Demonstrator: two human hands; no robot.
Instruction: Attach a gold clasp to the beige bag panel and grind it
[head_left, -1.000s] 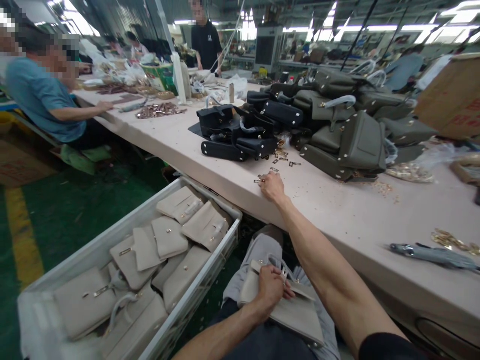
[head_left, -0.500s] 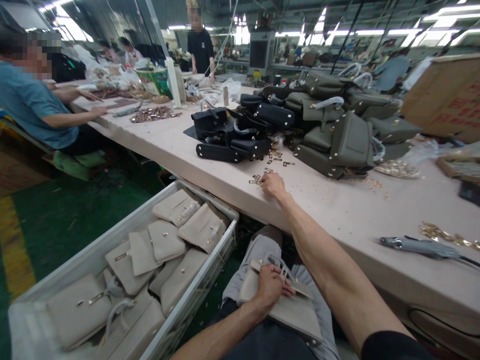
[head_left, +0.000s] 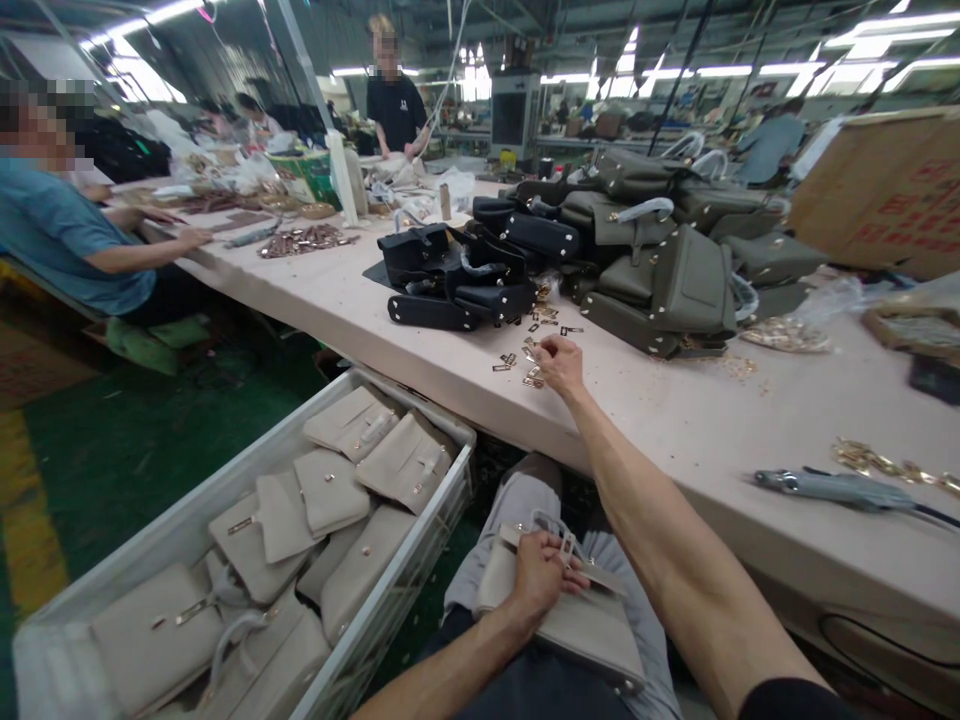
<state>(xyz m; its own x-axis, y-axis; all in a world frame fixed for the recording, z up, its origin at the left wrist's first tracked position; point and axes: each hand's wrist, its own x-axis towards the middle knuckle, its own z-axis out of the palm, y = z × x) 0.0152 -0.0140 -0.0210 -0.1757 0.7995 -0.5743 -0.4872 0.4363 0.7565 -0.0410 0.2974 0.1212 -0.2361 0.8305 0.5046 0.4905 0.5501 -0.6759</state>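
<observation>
A beige handbag (head_left: 592, 630) with a plastic-wrapped handle lies across my lap. My left hand (head_left: 541, 575) is closed on its upper part, the fingers curled by the flap and handle. Out on the table, my right hand (head_left: 561, 365) has thumb and fingertips pinched on a small gold metal fitting (head_left: 531, 345), partly hidden by the fingers. Several like it, small rectangular metal fittings (head_left: 504, 363), lie loose around that hand. Just beyond sit black handbags (head_left: 431, 310) and a heap of olive handbags (head_left: 694, 285).
Left of my lap stands a white plastic crate (head_left: 409, 540) holding several beige handbags (head_left: 330, 490). A grey electric screwdriver (head_left: 832, 488) lies on the table (head_left: 660, 430) at right, near gold hardware (head_left: 870, 457). A cardboard box (head_left: 885, 200) stands behind. A co-worker (head_left: 82, 230) sits at far left.
My right hand has drawn slightly right among the metal fittings, its fingertips now pinched and more visible. My left hand and the beige handbag stay in place. The view has shifted slightly.
</observation>
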